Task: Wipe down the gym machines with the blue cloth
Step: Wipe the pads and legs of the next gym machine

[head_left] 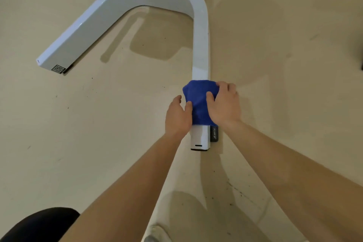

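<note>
your left grip point(177, 116) and right grip point(224, 102) both clasp the blue cloth point(198, 108) wrapped over the white machine leg point(200, 45) (near its free end); pull unevenly and it may bunch or slide off.

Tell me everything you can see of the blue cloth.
The blue cloth is deep royal blue, soft and fuzzy like terry or microfibre, bunched into folds. It is draped over and wrapped round the white frame leg near its low end by the floor, leaving the leg's very end bare below it. The left hand grips its left side, thumb on the fabric; the right hand curls over its top and right side. No label or stain shows.
</note>
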`<action>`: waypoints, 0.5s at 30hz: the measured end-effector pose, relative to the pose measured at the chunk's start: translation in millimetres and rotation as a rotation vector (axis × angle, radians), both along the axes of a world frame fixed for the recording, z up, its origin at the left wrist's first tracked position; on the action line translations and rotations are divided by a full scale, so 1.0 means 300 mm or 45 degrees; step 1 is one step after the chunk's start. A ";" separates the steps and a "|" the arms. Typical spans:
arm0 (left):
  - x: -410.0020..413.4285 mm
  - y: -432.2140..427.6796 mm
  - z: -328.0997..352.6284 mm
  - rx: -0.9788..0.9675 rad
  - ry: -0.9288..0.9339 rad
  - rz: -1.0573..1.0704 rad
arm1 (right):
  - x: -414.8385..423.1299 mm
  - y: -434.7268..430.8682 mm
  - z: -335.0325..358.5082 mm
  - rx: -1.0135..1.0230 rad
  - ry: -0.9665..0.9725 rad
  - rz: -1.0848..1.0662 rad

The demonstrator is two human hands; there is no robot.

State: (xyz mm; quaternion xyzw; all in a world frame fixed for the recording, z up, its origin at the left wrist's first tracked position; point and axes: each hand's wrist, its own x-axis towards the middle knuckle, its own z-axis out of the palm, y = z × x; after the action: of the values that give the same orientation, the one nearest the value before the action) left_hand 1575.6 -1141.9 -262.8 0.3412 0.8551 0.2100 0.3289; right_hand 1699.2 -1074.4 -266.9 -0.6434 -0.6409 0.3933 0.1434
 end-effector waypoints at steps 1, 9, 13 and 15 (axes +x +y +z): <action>0.020 -0.002 -0.008 0.011 -0.060 0.016 | -0.006 -0.029 -0.007 -0.059 0.044 0.060; 0.026 0.104 -0.074 0.081 -0.159 -0.145 | -0.070 -0.065 -0.062 -0.324 0.377 -0.030; -0.031 0.252 -0.097 0.112 -0.146 -0.192 | -0.114 0.083 -0.096 -0.235 0.410 -0.044; -0.061 0.358 -0.099 0.093 -0.127 -0.197 | -0.149 0.179 -0.113 -0.191 0.418 -0.059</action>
State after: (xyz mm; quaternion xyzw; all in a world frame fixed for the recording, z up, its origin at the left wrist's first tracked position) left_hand 1557.3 -1034.7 -292.6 0.4071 0.8006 0.2319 0.3737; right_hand 1654.4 -1020.7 -300.7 -0.5940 -0.5628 0.5364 0.2068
